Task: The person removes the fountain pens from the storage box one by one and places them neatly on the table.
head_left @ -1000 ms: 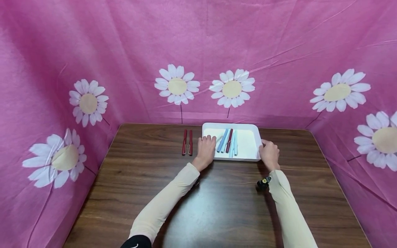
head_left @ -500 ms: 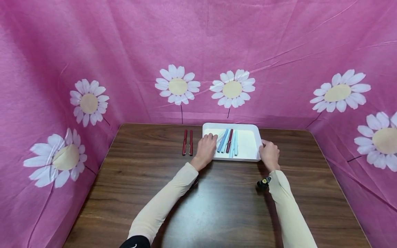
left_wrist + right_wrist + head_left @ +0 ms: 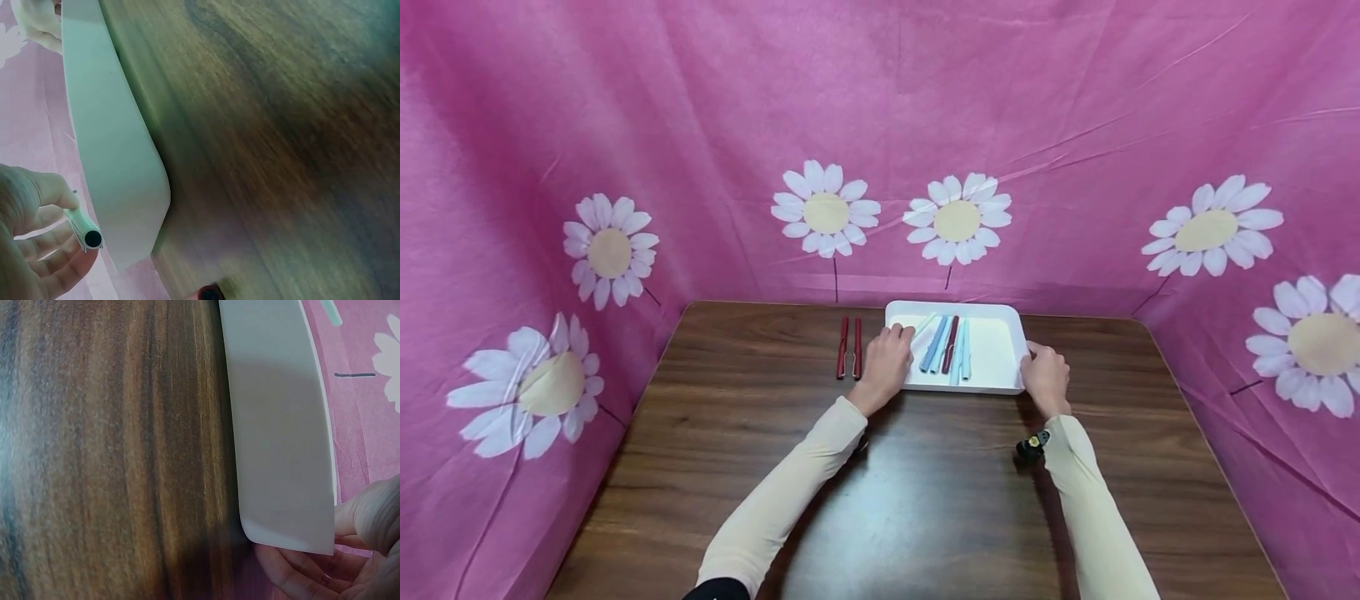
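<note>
Head view: your left hand [image 3: 883,368] is at the left end of the white tray [image 3: 998,354], your right hand [image 3: 1047,379] at its right end. A row of blue, pale and dark red pens [image 3: 951,344] lies in the tray; two red pens [image 3: 858,347] lie left of it on the wooden table [image 3: 925,492]. Any writing on them is too small to read.

Left wrist view: your thumb and fingers pinch a pale green pen [image 3: 80,224], dark round end facing out.

Right wrist view: your fingers curl round the tray's end, gripping it.

In the head view, the left hand [image 3: 886,360] covers the white rectangular tray's [image 3: 962,390] near left corner and the near part of a pale green slim pen [image 3: 924,323]. The left wrist view's bottom edge crops a dark red pen [image 3: 210,292].
</note>
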The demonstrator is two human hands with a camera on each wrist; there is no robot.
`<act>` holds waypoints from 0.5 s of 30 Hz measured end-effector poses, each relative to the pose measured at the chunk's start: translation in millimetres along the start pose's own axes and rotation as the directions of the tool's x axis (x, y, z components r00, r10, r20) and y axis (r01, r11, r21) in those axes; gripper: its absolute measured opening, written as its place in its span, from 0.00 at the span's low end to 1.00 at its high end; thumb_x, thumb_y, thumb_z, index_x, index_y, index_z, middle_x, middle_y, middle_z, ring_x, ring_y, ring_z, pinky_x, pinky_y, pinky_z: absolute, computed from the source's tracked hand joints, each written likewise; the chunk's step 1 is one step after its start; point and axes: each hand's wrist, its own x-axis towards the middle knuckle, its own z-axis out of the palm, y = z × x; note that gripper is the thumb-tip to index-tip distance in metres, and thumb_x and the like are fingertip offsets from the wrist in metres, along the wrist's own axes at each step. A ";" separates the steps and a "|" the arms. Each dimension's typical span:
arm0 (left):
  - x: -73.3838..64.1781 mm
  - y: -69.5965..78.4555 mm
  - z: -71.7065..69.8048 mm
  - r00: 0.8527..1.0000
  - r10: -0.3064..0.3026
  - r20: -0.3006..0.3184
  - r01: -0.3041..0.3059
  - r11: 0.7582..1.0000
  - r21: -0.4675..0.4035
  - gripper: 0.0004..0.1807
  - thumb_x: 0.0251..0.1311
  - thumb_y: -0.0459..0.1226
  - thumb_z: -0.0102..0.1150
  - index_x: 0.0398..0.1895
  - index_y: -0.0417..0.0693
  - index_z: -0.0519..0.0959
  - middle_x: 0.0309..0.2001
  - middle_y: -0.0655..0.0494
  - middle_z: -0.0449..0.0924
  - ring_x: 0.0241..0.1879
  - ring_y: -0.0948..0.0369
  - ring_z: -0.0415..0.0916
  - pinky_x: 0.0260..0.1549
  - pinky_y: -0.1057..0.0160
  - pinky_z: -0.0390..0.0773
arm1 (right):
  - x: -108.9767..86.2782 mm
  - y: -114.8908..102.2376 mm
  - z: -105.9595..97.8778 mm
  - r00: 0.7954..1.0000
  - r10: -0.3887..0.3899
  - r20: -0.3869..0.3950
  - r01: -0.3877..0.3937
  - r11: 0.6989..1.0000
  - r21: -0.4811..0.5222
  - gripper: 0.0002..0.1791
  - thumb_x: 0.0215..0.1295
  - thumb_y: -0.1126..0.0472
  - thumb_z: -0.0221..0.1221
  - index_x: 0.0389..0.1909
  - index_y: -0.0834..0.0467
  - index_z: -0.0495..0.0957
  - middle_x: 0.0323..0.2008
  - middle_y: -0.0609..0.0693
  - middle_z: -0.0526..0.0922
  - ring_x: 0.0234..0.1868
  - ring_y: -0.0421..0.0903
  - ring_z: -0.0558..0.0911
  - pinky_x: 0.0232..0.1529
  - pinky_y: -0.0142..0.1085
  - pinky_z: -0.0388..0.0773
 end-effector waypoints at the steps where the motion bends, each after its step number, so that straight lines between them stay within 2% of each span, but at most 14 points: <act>1: -0.4 -1.1 -0.2 1.000 -0.007 0.004 0.007 1.000 -0.011 0.15 0.62 0.30 0.65 0.52 0.43 0.82 0.42 0.47 0.84 0.39 0.50 0.83 0.31 0.56 0.84 | 0.2 0.4 0.4 1.000 -0.002 -0.003 0.002 1.000 -0.003 0.26 0.74 0.64 0.47 0.69 0.68 0.74 0.65 0.73 0.75 0.59 0.77 0.78 0.54 0.66 0.76; 4: -0.5 -4.7 -1.6 0.999 -0.030 0.024 0.031 0.999 -0.040 0.15 0.63 0.30 0.65 0.54 0.43 0.82 0.44 0.46 0.84 0.39 0.50 0.84 0.32 0.55 0.85 | 1.0 1.5 1.0 1.000 -0.003 -0.011 0.003 1.000 -0.002 0.26 0.74 0.64 0.47 0.69 0.68 0.74 0.65 0.73 0.75 0.59 0.76 0.78 0.54 0.66 0.76; 8: -0.5 -11.7 -5.4 0.995 -0.088 0.045 0.091 0.993 -0.079 0.15 0.65 0.31 0.64 0.55 0.43 0.82 0.44 0.45 0.84 0.39 0.50 0.84 0.32 0.53 0.85 | 1.0 1.0 0.5 1.000 -0.010 -0.011 0.011 1.000 0.006 0.25 0.75 0.64 0.47 0.69 0.68 0.74 0.65 0.73 0.75 0.58 0.75 0.79 0.54 0.66 0.76; 15: -4.9 -28.3 -10.7 0.986 -0.168 0.001 0.166 0.977 -0.135 0.15 0.64 0.30 0.65 0.54 0.40 0.83 0.42 0.44 0.84 0.39 0.48 0.85 0.32 0.49 0.85 | -0.3 -1.0 1.2 0.999 -0.024 -0.022 0.024 1.000 0.007 0.25 0.74 0.66 0.47 0.67 0.69 0.75 0.62 0.73 0.77 0.56 0.75 0.80 0.53 0.65 0.77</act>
